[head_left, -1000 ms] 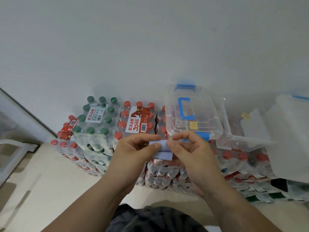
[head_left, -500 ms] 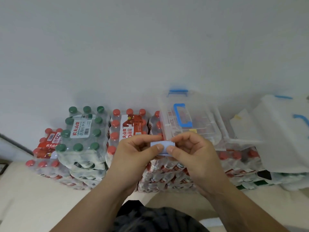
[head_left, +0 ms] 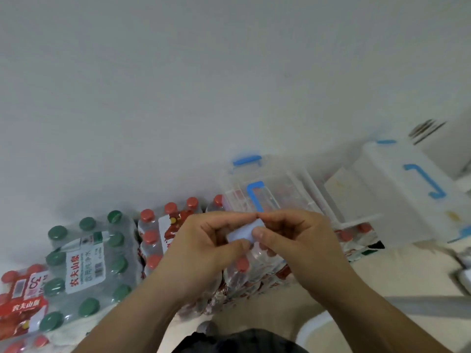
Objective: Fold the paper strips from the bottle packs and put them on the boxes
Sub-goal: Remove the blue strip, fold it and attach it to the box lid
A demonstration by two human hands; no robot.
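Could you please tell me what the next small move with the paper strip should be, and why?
Probably carry the paper strip forward and set it on the clear box lid. The left hand and right hand both pinch it, it already looks folded small, and the box sits just behind the hands.

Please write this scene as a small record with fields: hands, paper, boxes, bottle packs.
left hand: pinches the paper strip
right hand: pinches the same strip
paper strip: pale blue, small, held in the air between both hands
boxes: clear box with blue handle behind the hands; white box to its right
bottle packs: green-capped pack at left, red-capped pack beside it
progress: strip not yet on a box
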